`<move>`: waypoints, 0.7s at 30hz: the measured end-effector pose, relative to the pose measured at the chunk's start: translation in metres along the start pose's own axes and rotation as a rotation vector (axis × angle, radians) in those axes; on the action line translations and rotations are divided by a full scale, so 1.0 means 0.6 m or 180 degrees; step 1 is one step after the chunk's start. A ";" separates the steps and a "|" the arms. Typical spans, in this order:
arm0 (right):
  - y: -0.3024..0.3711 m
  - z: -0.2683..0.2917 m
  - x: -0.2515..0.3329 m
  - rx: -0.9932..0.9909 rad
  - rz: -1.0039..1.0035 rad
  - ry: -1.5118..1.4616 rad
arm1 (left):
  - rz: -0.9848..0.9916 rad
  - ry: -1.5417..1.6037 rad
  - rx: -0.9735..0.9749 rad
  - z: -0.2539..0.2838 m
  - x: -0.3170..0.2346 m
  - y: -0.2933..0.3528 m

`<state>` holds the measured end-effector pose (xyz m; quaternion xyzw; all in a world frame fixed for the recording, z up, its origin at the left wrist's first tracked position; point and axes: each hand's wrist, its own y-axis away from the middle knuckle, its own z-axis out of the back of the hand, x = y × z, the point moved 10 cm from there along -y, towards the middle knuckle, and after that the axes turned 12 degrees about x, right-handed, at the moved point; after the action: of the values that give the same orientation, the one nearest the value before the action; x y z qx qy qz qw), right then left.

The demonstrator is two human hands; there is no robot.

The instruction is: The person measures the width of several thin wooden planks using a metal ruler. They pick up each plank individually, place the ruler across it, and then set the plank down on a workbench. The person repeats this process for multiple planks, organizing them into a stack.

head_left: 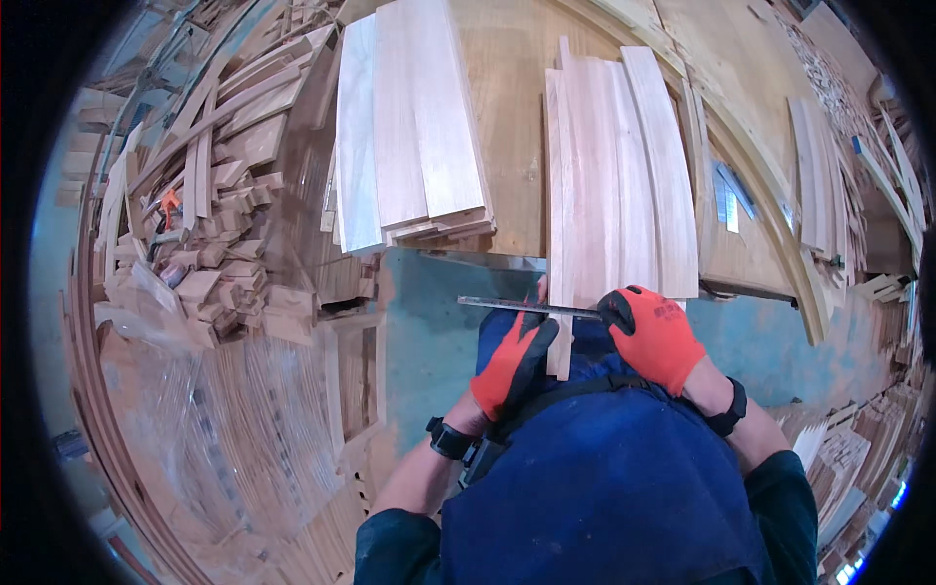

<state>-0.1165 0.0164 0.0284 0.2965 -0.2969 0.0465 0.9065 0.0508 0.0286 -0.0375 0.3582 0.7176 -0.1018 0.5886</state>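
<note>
My left hand, in an orange glove with a dark palm, is closed at the left edge of a narrow wooden strip. The strip's near end juts out toward my body. Across it lies a thin steel ruler, passing over the left fingers. My right hand, gloved alike, is closed around the ruler's right end, its fingertips partly hidden. Just beyond both hands, several pale boards lie side by side on the wooden worktable, some with slightly curved edges.
A stack of wide pale boards stands on the table's left part. A blue-and-white item and a long curved wooden piece are to the right. Piled offcuts and plastic-wrapped wood crowd the left side.
</note>
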 end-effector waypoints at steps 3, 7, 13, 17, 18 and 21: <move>0.006 0.002 0.003 -0.0029 0.0031 0.0054 | -0.0004 0.0395 0.0086 -0.007 0.003 -0.002; 0.007 0.001 0.008 0.0057 0.0006 0.0018 | 0.0016 -0.0103 0.0249 -0.004 -0.001 -0.002; 0.000 -0.008 0.023 0.0140 0.0243 0.0119 | -0.0128 -0.0143 0.0227 -0.008 -0.006 -0.003; 0.000 -0.009 0.036 0.0164 0.0229 0.0329 | -0.0140 0.0059 0.0111 -0.008 -0.008 0.001; 0.001 -0.009 0.038 0.0193 0.0218 0.0370 | -0.0131 -0.0001 0.0057 -0.007 -0.010 0.002; 0.003 -0.007 0.047 0.0283 0.0162 0.0421 | -0.0156 0.0269 0.0051 -0.002 0.007 0.002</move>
<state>-0.0917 0.0175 0.0423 0.3251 -0.2415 0.1022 0.9086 0.0504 0.0317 -0.0410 0.3492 0.7495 -0.1066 0.5522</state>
